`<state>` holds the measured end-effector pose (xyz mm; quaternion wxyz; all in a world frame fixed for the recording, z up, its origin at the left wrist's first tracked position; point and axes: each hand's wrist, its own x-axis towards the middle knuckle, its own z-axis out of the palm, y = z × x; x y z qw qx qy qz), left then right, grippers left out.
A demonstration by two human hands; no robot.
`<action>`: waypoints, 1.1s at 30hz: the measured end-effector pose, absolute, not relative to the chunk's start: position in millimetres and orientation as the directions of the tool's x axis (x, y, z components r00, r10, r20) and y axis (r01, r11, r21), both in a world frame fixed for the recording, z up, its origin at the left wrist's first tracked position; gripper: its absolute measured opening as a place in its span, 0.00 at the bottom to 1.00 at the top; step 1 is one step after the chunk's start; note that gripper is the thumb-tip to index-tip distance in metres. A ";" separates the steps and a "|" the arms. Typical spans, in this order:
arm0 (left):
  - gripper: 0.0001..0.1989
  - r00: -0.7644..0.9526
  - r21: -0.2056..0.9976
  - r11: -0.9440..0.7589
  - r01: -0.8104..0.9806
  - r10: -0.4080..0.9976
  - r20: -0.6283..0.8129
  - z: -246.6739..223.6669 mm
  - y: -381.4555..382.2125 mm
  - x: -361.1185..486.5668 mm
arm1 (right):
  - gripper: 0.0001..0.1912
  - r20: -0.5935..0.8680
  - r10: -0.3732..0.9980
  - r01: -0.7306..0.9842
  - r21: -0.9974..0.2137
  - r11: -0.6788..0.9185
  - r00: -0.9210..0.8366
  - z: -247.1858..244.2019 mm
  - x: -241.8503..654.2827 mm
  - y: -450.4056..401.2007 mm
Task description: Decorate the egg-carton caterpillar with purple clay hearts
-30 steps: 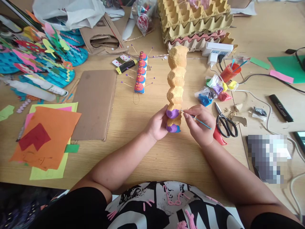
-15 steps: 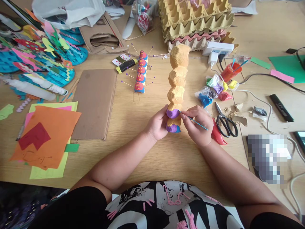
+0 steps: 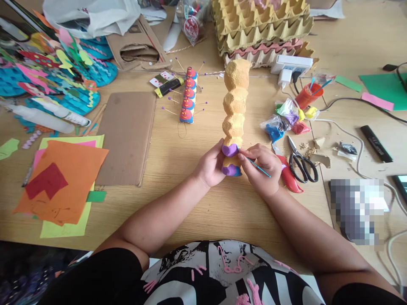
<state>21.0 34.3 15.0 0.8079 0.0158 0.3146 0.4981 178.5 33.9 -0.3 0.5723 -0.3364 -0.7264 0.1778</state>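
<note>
From where I stand, the long yellow-orange strip of bumpy moulded pulp is upright in front of the person, in the middle of the pale wood-grain counter. The person's left hand has it near the lower end, the grip closed on its left edge; some of those fingers are hidden behind it. I can't tell whether the bottom touches the counter. The two lowest bumps wear purple on their faces, with a patch of blue at the right of the very lowest. The right hand pinches a thin blue stick between thumb and fingers, its tip up against the right side of the upper purple bump.

Just right of that hand lie a glossy red curved object and black-handled metal scissors. Farther back, to the left of the strip, sits a small row of red and blue domes with smiling faces, purple-tipped sticks poking out on both sides.
</note>
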 end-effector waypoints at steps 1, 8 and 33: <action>0.17 0.307 0.333 0.499 -0.800 0.818 -0.488 15.0 34.5 21.1 | 0.04 0.724 0.678 0.297 -0.624 0.723 -0.130 -0.7 179.1 34.4; 0.15 0.315 0.331 0.497 -0.802 0.823 -0.473 14.6 34.0 20.7 | 0.07 0.761 0.611 0.354 -0.521 0.777 -0.219 -1.2 183.2 36.9; 0.15 0.312 0.365 0.503 -0.784 0.826 -0.470 8.7 33.7 20.0 | 0.04 0.693 0.716 0.341 -0.655 0.674 -0.085 2.0 175.9 29.3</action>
